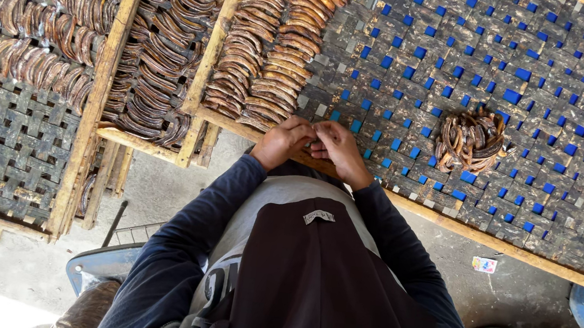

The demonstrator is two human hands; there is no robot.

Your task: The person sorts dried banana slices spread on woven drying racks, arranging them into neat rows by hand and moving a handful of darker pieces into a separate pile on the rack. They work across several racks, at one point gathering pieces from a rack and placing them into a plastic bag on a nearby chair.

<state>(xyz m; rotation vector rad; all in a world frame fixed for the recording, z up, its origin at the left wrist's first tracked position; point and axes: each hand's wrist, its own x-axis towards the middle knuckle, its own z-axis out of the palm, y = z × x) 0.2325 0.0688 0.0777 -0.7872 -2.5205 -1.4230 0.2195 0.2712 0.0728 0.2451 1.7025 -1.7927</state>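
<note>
— Nearest to you is your own dark brown apron [336, 293] over the grey shirt, with navy sleeves running up to both hands. What is the biggest thing in front of you?

— Your large woven drying tray [529, 140], a wooden-framed lattice of dark strips with blue showing through the gaps. It fills the right and centre. Its left end is packed with rows of curved orange-brown dried strips [269, 44], laid tight side by side.

— And to your left?

— A second wooden-framed tray [162, 47] full of darker curved strips, touching the first frame, and beyond it a third grey woven tray [10, 132], its far half lined with brown curved pieces.

— Smaller things?

— You have a loose round heap of curled brown strips [471, 139] lying on the bare lattice, well to the right of your hands.

— Now your hands.

— Your left hand [281, 142] and right hand [338, 147] meet at the near wooden edge, just below the orange-brown rows. Fingertips of both press together on something small between them; you cannot tell what it is, since the fingers hide it.
</note>
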